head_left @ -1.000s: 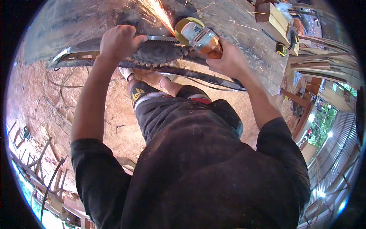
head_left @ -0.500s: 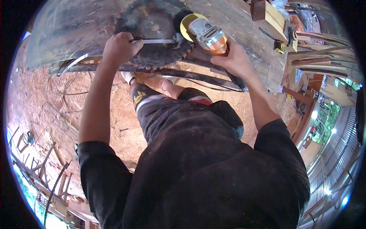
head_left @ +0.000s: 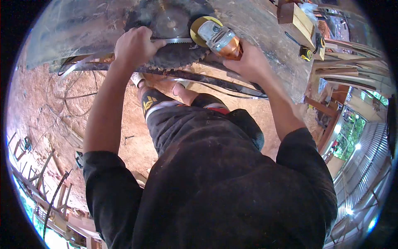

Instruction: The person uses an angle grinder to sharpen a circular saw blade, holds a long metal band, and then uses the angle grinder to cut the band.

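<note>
My left hand (head_left: 134, 47) is closed on a thin toothed band saw blade (head_left: 179, 40), pinched between thumb and fingers. The strip runs right from my thumb, and its pale tail (head_left: 76, 67) curves out to the left of my wrist. My right hand (head_left: 253, 62) wraps around the orange body of an angle grinder (head_left: 224, 42). The grinder's yellow disc (head_left: 197, 29) overlaps the right end of the visible strip. Beneath both lies a large dark circular saw blade (head_left: 172, 56), flat on the worn tabletop (head_left: 78, 29), its teeth along the near edge.
A wooden block (head_left: 299, 21) and a yellow-black tape measure (head_left: 306, 54) sit at the table's right end. Stacked wood strips (head_left: 348, 62) lie beyond it. Under the table edge run dark rails (head_left: 207, 79); cables (head_left: 78, 97) trail over the dusty floor at left.
My left hand has shifted slightly right and up, and less strip shows between it and the disc. The grinder has moved a little left. The whole view has shifted slightly.
</note>
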The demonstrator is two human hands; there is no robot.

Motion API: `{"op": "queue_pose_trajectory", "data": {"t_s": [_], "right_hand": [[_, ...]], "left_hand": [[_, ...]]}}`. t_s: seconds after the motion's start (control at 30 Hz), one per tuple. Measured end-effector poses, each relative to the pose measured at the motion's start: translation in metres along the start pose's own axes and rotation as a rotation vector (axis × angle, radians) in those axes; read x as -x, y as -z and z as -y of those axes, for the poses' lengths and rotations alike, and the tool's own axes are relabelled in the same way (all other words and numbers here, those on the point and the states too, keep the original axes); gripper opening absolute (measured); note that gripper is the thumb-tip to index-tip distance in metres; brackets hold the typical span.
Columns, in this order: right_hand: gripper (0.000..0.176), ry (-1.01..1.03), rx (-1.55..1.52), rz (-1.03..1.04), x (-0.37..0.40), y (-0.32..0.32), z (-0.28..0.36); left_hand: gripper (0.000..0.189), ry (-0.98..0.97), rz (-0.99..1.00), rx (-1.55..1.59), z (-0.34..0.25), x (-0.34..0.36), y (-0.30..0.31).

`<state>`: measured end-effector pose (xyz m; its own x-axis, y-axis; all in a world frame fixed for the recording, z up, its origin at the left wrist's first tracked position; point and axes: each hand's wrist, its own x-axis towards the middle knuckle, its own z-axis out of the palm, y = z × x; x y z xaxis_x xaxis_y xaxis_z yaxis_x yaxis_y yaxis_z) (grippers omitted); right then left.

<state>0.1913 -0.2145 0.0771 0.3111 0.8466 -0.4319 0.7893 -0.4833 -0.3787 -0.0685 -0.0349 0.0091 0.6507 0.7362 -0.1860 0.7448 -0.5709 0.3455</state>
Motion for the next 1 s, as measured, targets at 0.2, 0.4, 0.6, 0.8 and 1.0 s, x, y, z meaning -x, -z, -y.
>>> {"op": "queue_pose_trajectory", "data": {"t_s": [0.2,0.4,0.6,0.8,1.0], "right_hand": [[0.066,0.008,-0.024,-0.018,-0.005,0.000,0.003],[0.060,0.013,0.048,0.010,-0.009,0.001,0.006],[0.054,0.080,-0.031,0.002,-0.013,-0.004,-0.001],[0.055,0.023,-0.001,0.060,-0.014,-0.005,-0.004],[0.051,0.042,0.025,0.093,-0.013,-0.005,-0.003]], "left_hand": [[0.054,-0.036,-0.013,-0.008,0.003,-0.007,-0.004],[0.052,-0.073,0.011,-0.018,0.002,-0.011,0.002],[0.051,-0.113,0.021,-0.032,0.007,-0.015,0.000],[0.051,-0.120,0.034,-0.043,0.007,-0.019,0.004],[0.050,-0.108,0.047,-0.065,0.008,-0.021,0.003]]}}
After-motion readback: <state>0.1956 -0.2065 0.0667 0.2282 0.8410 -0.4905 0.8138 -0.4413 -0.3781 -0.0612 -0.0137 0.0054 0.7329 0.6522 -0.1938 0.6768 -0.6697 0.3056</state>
